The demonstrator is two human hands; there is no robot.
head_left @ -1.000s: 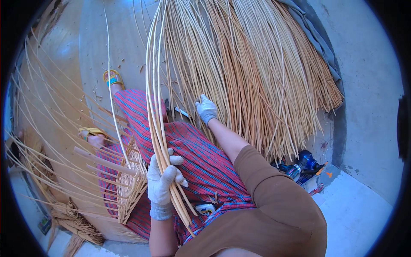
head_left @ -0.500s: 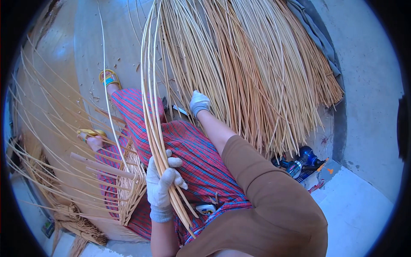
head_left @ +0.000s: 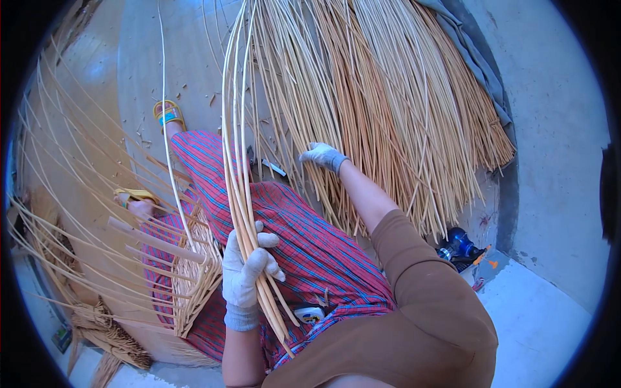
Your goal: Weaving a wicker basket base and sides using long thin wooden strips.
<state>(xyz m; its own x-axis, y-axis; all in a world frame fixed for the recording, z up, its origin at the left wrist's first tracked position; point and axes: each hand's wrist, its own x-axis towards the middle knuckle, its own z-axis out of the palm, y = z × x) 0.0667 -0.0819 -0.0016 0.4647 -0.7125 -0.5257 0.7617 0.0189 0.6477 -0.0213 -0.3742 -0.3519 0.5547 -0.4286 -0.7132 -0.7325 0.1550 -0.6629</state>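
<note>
A small bundle of long pale rattan canes (head_left: 240, 213) stands across my lap, its upper ends running off the top edge. My left hand (head_left: 244, 265), in a white knit glove, is wrapped round the bundle near its lower end. My right hand (head_left: 325, 158), gloved too, reaches to the left edge of a big spread of loose canes (head_left: 388, 123). Its fingers stretch leftward at the strands, with no cane clearly gripped. By my left leg lies a partly woven piece (head_left: 194, 281) with stakes fanning out leftward.
A knife-like tool (head_left: 273, 167) lies between my leg and the cane spread. Blue power tools (head_left: 459, 244) are on the floor at right. Bundled woven material (head_left: 113, 336) sits at lower left. A tape measure (head_left: 309, 315) rests on my lap. Cane scraps (head_left: 184, 86) dot the floor.
My right hand has moved rightward and slightly down over the edge of the cane spread, its fingers now pointing left. My left hand still holds the bundle. The view has shifted a little.
</note>
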